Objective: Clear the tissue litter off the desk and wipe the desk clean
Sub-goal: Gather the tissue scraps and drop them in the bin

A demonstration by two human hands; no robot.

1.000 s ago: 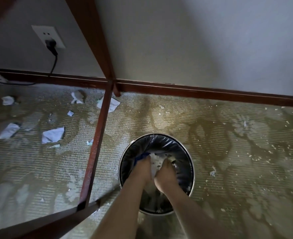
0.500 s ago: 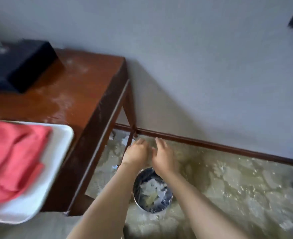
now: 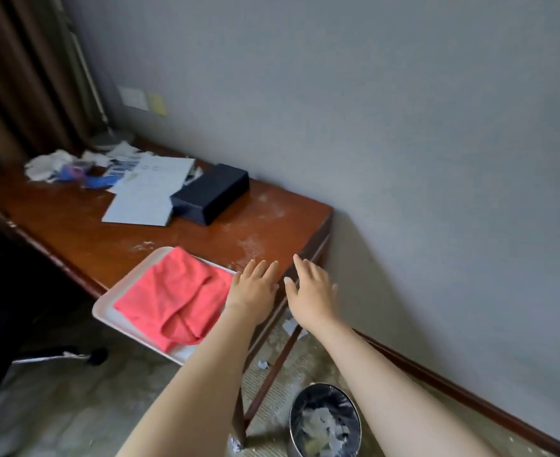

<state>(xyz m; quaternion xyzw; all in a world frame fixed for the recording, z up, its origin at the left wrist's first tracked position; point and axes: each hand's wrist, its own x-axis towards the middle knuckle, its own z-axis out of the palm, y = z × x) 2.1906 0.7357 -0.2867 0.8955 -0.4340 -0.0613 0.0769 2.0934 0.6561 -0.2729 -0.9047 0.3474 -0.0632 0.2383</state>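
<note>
A second ago both my hands were down in the bin, pressing tissue in. Now they are up over the worktop's right end, empty, each grip slack with fingers straight: left hand just beside the red cloth on its tray, right hand off the edge. That load is binned. More tissue lies at the far left end, well apart from both hands.

**Litter at the far end, cloth waiting**

Crumpled white tissue litter lies heaped at the tabletop's far left end. White dust smears the brown wood. A folded red cloth rests in a white tray overhanging the near edge.
</note>
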